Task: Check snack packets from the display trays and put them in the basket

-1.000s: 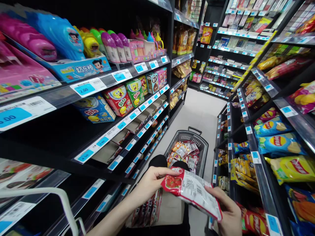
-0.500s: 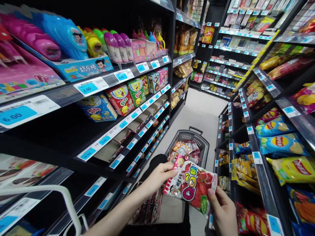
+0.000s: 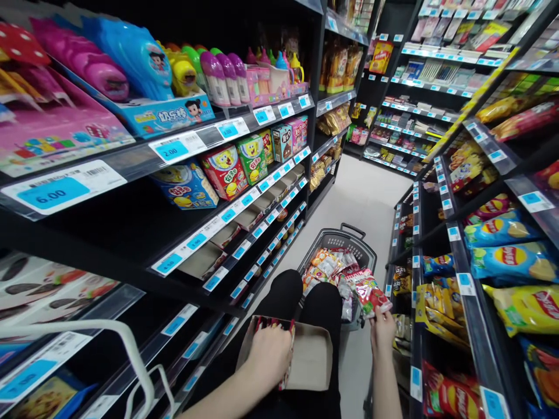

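Note:
My right hand [image 3: 382, 326] grips a red strawberry-print snack packet [image 3: 372, 295] by its lower end and holds it at the near right rim of a grey shopping basket [image 3: 337, 236] filled with several snack packets. My left hand [image 3: 269, 350] reaches into an open cardboard box [image 3: 313, 362] on my lap. Its fingers rest on the red packets [image 3: 278, 323] standing at the box's far edge; my fingers are hidden behind the back of the hand.
Black shelves with toys and candy boxes [image 3: 227, 169] line the left of the narrow aisle. Crisp bags [image 3: 502, 262] fill the shelves on the right. My knees in black trousers [image 3: 305, 297] touch the basket. A white wire frame [image 3: 111, 343] sits at bottom left.
Both hands held the packet and turned it over. Now my left hand has let go and dropped to the box, and my right hand has carried the packet forward to the basket.

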`<state>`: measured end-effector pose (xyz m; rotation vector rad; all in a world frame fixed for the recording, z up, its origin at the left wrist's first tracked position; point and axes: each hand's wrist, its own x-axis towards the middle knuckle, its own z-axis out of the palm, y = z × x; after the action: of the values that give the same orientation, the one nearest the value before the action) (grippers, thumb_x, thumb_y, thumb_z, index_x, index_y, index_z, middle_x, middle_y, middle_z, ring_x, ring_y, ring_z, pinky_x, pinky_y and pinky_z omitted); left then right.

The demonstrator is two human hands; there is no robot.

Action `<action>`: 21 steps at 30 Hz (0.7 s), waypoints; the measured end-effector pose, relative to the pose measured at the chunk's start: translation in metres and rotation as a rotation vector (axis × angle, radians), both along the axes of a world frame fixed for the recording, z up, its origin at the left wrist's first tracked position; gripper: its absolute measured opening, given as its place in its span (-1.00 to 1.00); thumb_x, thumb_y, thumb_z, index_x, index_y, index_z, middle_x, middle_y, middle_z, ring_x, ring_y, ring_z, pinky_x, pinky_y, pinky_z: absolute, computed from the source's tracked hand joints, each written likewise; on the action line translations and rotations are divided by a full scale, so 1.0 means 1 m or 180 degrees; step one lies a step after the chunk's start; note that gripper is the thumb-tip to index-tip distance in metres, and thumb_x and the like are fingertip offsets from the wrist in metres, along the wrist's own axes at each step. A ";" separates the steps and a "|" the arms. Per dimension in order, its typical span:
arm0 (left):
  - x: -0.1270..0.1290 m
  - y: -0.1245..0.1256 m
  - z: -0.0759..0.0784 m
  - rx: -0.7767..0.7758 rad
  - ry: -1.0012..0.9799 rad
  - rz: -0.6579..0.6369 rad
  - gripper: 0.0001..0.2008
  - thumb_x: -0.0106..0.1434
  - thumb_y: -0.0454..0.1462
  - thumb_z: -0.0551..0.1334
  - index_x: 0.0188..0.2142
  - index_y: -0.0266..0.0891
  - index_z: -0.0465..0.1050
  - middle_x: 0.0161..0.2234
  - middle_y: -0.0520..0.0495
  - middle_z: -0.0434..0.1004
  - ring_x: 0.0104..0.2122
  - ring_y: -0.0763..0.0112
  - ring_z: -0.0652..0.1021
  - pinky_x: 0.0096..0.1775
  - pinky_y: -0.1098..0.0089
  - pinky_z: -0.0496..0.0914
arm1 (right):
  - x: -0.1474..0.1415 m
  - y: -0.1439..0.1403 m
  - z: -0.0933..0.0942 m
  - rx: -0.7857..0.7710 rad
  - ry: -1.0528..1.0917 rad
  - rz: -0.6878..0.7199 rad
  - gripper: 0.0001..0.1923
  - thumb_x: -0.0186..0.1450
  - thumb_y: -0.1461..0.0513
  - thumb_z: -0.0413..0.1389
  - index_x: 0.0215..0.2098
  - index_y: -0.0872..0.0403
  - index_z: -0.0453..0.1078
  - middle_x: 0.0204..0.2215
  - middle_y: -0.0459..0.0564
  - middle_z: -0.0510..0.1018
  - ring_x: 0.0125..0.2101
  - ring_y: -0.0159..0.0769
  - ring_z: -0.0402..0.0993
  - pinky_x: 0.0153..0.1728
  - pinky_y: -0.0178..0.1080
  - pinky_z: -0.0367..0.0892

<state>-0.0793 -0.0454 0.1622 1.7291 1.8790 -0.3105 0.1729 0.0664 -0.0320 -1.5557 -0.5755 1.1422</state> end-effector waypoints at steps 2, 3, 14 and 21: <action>0.002 -0.001 0.000 0.0013 -0.0034 -0.0154 -0.73 0.18 -0.47 0.09 -0.32 -0.49 0.59 -0.32 -0.52 0.63 -0.24 -0.16 0.63 -0.24 0.08 0.44 | -0.008 0.006 -0.013 -0.0502 0.0178 0.0118 -0.76 0.37 0.14 0.09 -0.10 0.14 0.39 -0.26 -0.05 0.53 -0.39 -0.38 0.50 -0.38 -0.25 0.46; 0.000 -0.001 0.003 0.0033 -0.0103 -0.0251 -0.74 0.19 -0.46 0.10 -0.33 -0.44 0.60 -0.33 -0.47 0.64 -0.24 -0.13 0.63 -0.25 0.12 0.44 | -0.010 0.006 -0.016 -0.0710 0.0249 0.0199 -0.76 0.37 0.14 0.09 -0.11 0.14 0.39 -0.27 -0.05 0.52 -0.40 -0.39 0.49 -0.39 -0.26 0.46; -0.033 0.004 0.060 0.2324 -0.1417 -0.2137 -0.70 0.41 -0.39 -0.03 -0.20 -0.22 0.48 -0.28 -0.09 0.61 -0.46 0.43 0.56 -0.51 0.46 0.27 | -0.030 -0.079 0.073 -0.0731 0.1483 0.1647 -0.30 0.03 -0.22 0.23 -0.11 0.13 0.48 -0.55 -0.08 0.52 -0.60 -0.31 0.44 -0.60 -0.29 0.33; -0.037 0.014 0.054 0.2762 -0.1758 -0.2141 -0.70 0.43 -0.37 -0.04 -0.10 -0.24 0.47 -0.19 -0.15 0.66 -0.25 0.36 0.64 -0.33 0.49 0.43 | -0.039 -0.100 0.154 -0.0081 0.2676 0.1937 -0.36 0.15 0.01 0.26 0.16 -0.02 0.30 -0.11 0.12 0.60 -0.17 -0.08 0.57 -0.21 -0.12 0.44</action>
<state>-0.1159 -0.0317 0.2158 2.6205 1.0090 0.7908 0.1341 -0.0336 0.1216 -0.7807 -0.4500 2.1037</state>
